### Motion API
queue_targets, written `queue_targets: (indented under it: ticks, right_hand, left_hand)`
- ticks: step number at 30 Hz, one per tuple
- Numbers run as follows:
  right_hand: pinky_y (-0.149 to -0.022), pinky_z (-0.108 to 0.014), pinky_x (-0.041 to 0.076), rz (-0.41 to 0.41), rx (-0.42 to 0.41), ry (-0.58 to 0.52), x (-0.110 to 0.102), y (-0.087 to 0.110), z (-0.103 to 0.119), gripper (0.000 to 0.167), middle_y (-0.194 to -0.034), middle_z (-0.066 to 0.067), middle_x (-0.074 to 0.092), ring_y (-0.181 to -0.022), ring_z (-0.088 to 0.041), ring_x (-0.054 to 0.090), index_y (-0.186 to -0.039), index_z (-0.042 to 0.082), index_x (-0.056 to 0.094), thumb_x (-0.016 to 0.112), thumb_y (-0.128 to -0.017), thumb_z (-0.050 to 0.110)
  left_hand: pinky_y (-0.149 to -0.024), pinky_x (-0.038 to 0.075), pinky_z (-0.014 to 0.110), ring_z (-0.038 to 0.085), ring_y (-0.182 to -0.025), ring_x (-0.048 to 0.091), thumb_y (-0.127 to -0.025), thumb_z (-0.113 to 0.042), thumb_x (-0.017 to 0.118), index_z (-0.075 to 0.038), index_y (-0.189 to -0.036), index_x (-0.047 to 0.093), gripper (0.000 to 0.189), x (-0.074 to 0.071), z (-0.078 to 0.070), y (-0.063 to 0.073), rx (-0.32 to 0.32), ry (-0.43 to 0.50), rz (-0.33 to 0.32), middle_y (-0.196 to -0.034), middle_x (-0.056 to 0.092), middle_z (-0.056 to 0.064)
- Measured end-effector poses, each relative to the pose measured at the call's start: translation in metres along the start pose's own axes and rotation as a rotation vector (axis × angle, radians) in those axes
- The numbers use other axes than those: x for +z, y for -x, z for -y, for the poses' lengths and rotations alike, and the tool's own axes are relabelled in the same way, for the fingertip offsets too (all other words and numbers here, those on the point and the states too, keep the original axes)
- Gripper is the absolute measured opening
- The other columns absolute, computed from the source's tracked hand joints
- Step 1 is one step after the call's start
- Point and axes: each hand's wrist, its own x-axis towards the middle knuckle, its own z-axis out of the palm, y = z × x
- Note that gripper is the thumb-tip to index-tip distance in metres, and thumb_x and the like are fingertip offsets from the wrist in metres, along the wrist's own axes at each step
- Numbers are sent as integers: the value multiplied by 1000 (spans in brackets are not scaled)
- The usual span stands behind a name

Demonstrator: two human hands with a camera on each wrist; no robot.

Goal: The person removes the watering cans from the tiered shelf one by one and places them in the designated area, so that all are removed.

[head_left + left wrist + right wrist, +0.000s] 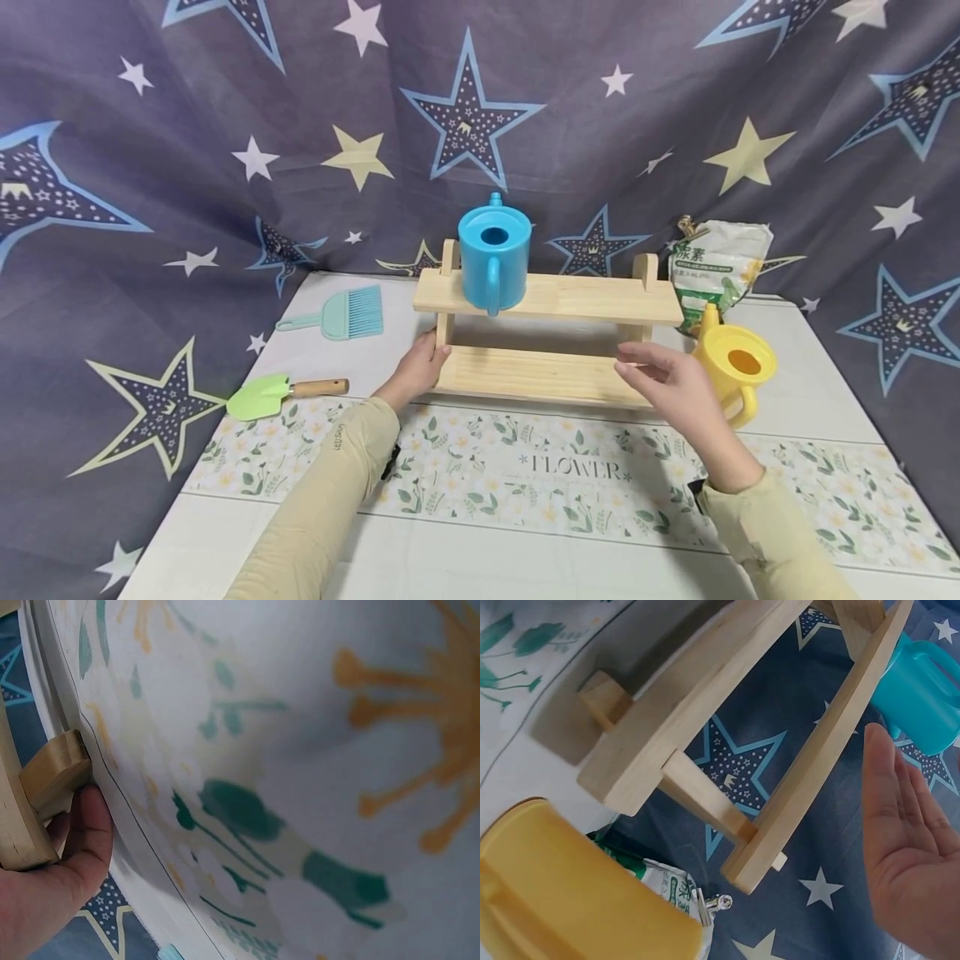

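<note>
A two-tier wooden shelf (pixel 540 372) stands on the table. My left hand (pixel 420 364) holds its left end, at the lower board beside the upright; the left wrist view shows the fingers (pixel 91 832) bent around the wood. On the top board, left of centre, sits a blue watering can (pixel 495 258), spout toward the curtain. My right hand (pixel 671 385) hovers in front of the shelf's right end, holding nothing. In the right wrist view its fingers (pixel 889 787) are nearly straight. A yellow watering can (pixel 738 354) stands just right of that hand.
Behind the yellow can leans a white and green bag (pixel 712 258) closed with a metal clip (pixel 688 227). To the left lie a teal brush and dustpan (pixel 348 315) and a green trowel (pixel 262 396). A starry curtain (pixel 300 108) hangs behind the table (pixel 450 550).
</note>
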Motion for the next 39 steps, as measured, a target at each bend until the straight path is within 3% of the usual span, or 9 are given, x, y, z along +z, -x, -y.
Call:
queue_targets:
  ticks: [5,15,25,32,39]
  right_hand:
    - [-78,-14,52,12,-12,-36,2,-6,3,39,-115,-13,69,-97,-26,69,-122,3,66,67,-95,32]
    - [-77,-18,55,25,-28,-124,9,-19,10,37,-113,-14,70,-91,-7,67,-120,0,66,69,-94,25]
    - [-81,-16,53,19,-80,-153,22,-32,22,33,-111,-14,70,-97,-24,68,-117,0,68,70,-93,22]
    - [-80,-17,53,33,-116,-165,29,-39,31,32,-107,-16,71,-96,-25,68,-118,-2,67,70,-93,18]
    - [-80,-20,54,53,-102,-176,36,-46,38,37,-109,-13,71,-95,-23,69,-120,0,66,70,-93,23]
  left_hand:
    - [-114,26,50,38,-138,34,-107,-24,36,-2,-155,18,55,1,1,0,9,-3,-2,-152,30,24]
    - [-114,26,49,38,-138,34,-107,-24,37,-1,-154,19,55,-1,-2,2,14,1,-9,-151,30,25]
    - [-114,27,48,37,-137,36,-107,-24,37,-2,-154,21,55,1,0,2,10,0,-15,-150,32,23]
    - [-113,29,50,37,-135,38,-107,-24,37,-2,-154,21,54,0,-1,2,11,-3,-5,-149,33,23]
    - [-113,29,50,37,-135,38,-107,-23,37,-2,-154,21,54,0,0,2,17,2,-5,-149,33,24]
